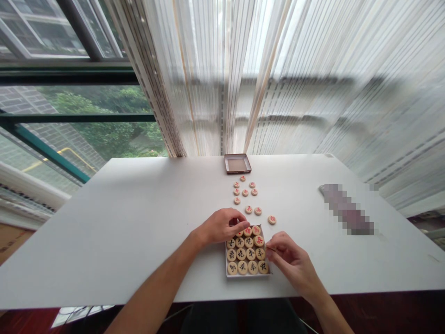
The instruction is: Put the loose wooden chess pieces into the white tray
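A shallow box (247,276) stands near the table's front edge, filled with rows of round Chinese chess pieces. Most near pieces carry black characters, such as this Chinese chess piece (242,267); red ones lie toward the far side. My left hand (225,225) reaches over the box's far left corner, fingers curled and thumb beside a red-marked piece. What its fingertips hold, if anything, is hidden. At the box's right side, my right hand (288,257) is closed in a pinch on the thin brown side flap (271,248).
Several red-marked pieces (245,192) lie loose beyond the box, one piece (272,220) apart to the right. The brown box lid (238,164) rests at the table's far edge. A blurred-out object (347,211) lies on the right of the white table (121,222). Curtains hang behind.
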`<state>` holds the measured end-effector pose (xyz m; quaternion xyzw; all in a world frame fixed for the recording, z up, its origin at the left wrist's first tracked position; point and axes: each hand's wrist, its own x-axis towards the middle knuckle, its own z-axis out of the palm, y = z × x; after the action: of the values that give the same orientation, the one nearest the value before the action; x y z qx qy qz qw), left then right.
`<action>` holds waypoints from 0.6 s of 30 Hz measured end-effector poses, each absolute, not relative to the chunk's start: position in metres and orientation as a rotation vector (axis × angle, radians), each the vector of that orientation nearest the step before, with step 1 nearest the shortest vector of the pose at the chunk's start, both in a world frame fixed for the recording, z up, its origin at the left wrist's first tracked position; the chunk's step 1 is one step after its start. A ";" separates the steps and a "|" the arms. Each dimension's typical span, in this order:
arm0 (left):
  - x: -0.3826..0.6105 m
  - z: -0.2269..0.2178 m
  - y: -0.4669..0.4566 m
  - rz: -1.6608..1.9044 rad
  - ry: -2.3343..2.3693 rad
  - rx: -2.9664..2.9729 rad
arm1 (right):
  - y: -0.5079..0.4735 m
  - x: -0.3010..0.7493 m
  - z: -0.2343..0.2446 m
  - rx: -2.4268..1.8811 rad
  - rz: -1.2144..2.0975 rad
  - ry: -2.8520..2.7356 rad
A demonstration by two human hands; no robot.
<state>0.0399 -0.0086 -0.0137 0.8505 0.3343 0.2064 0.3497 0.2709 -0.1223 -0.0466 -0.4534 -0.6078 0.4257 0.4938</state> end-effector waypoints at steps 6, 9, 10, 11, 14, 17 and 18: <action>0.040 -0.013 -0.009 0.522 0.876 2.198 | -0.122 0.274 -0.050 -1.005 1.163 -1.391; 0.040 -0.013 -0.009 0.528 0.874 2.193 | -0.123 0.274 -0.051 -0.977 1.203 -1.357; 0.040 -0.013 -0.009 0.531 0.871 2.192 | -0.123 0.274 -0.051 -0.974 1.201 -1.351; 0.040 -0.013 -0.009 0.534 0.867 2.192 | -0.123 0.274 -0.051 -0.974 1.196 -1.347; 0.040 -0.014 -0.009 0.541 0.860 2.199 | -0.123 0.273 -0.050 -0.987 1.148 -1.352; 0.040 -0.014 -0.009 0.542 0.860 2.202 | -0.123 0.273 -0.049 -1.013 1.106 -1.381; 0.040 -0.014 -0.009 0.542 0.862 2.200 | -0.124 0.273 -0.049 -1.023 1.094 -1.394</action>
<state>0.0400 -0.0092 -0.0142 0.8497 0.3329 0.2093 0.3512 0.2728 -0.1236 -0.0492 -0.4267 -0.5816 0.4565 0.5207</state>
